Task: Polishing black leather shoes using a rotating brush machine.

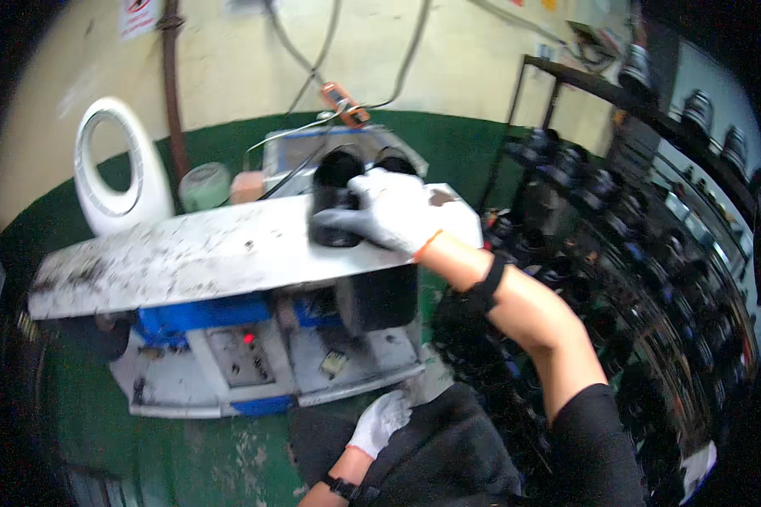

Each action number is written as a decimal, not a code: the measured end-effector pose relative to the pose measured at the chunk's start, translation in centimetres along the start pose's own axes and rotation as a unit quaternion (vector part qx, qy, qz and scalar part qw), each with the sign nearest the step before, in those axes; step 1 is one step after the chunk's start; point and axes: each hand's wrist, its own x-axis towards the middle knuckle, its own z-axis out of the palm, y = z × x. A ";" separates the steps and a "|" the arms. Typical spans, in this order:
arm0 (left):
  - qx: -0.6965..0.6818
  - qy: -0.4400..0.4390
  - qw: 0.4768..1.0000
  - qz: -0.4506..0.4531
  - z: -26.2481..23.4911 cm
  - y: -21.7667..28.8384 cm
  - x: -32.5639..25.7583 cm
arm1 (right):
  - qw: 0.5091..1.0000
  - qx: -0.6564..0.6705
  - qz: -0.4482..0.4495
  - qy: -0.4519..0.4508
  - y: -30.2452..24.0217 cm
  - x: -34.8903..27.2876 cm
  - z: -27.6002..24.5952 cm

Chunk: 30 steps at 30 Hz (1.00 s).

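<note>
Gripping tight, the right hand (393,211) in its white glove wraps around a black shoe (336,203) standing on the stained white top (186,253) of the machine (254,338). Fingers curl over the shoe's front face, thumb side up near its dark opening. A second black shoe (395,158) sits just behind the hand, touching or nearly touching the first; I can't tell which from here. Both shoes stand toward the right end of that white top, close to the far edge.

Down low, the left hand (380,420), also in a white glove, rests against dark cloth (448,439) at the person's lap, fingers loosely bent. Whether it pinches that cloth or just lies on it, I cannot tell.

Below the white top, the machine shows blue panels and a grey control plate with a small red light (248,338). A black block (379,297) hangs under the top, right below the gripping hand.

Left of the machine stands a white oval ring-shaped thing (114,169), and beside it a pale green jar (205,186). On the right, a dark rack (651,220) is packed with rows of black shoes. Green floor (101,448) spreads underneath.
</note>
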 end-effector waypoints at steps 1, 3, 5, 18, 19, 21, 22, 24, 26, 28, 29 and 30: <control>0.002 0.008 1.000 -0.013 -0.2 -0.1 0.3 | 1.000 0.028 0.002 0.015 0.5 0.0 0.4; 0.021 0.015 1.000 -0.013 -1.6 -0.8 1.1 | 0.995 0.088 0.003 0.038 1.3 -0.2 0.0; 0.052 0.023 0.998 -0.020 -2.5 -1.0 1.4 | 0.996 0.085 0.026 -0.017 2.2 -1.6 -2.4; 0.136 0.161 0.971 -0.117 -6.9 -2.7 6.1 | 0.948 -0.245 -0.037 0.202 17.9 0.6 -20.8; 0.139 0.171 0.970 -0.106 -6.9 -2.9 6.3 | 0.924 -0.281 -0.096 0.241 20.5 2.1 -21.4; 0.138 0.202 0.966 -0.088 -6.3 -3.0 6.5 | 0.871 -0.363 -0.160 0.291 25.2 5.7 -22.9; 0.135 0.195 0.968 -0.084 -7.2 -3.2 7.2 | 0.844 -0.413 -0.167 0.300 27.0 7.1 -24.2; 0.128 0.141 0.976 -0.106 -9.5 -3.9 8.4 | 0.821 -0.471 -0.119 0.301 30.6 8.8 -25.7; 0.167 0.179 0.964 -0.103 -5.6 -3.3 8.5 | 0.802 -0.512 -0.068 0.299 36.0 9.0 -26.9; 0.197 0.233 0.948 -0.091 -4.1 -3.0 7.9 | 0.799 -0.548 0.167 0.181 36.4 8.9 -25.7; 0.208 0.223 0.947 -0.099 -4.6 -3.0 8.2 | 0.799 -0.535 0.227 0.158 37.7 8.4 -25.1; 0.218 0.215 0.946 -0.105 -4.6 -2.9 7.9 | 0.796 -0.517 0.284 0.136 37.9 8.0 -24.5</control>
